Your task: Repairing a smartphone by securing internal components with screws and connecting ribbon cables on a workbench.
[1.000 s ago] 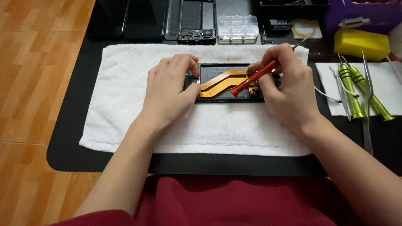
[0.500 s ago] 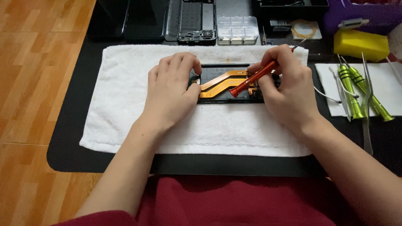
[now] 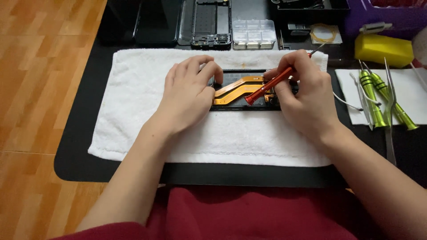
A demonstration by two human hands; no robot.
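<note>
Wooden flooring shows at the left, beside a black mat (image 3: 75, 164) that carries a white towel (image 3: 133, 102) spread across its middle. On the towel's upper middle lies an opened phone (image 3: 242, 104), its black frame bare, with orange flex cables (image 3: 235, 89) running across the inside.

Compared with a second ago, little has shifted. The left hand (image 3: 189, 95) stays flat on the phone's left end, fingers curled over the frame's corner, pressing rather than gripping. The right hand (image 3: 307, 95) keeps its pinch on the red screwdriver (image 3: 271, 84), whose angle is nearly the same: handle end low over the cables, tip raised toward the towel's top right corner. By my reading the hands are steadying and working one spot, not moving on.

Near the mat's right edge, two green screwdrivers (image 3: 378, 95) and tweezers (image 3: 389, 111) lie on a white sheet (image 3: 413, 95). Along the top edge sit another phone frame (image 3: 211, 22), a clear parts box (image 3: 253, 33) and a yellow block (image 3: 382, 49).
</note>
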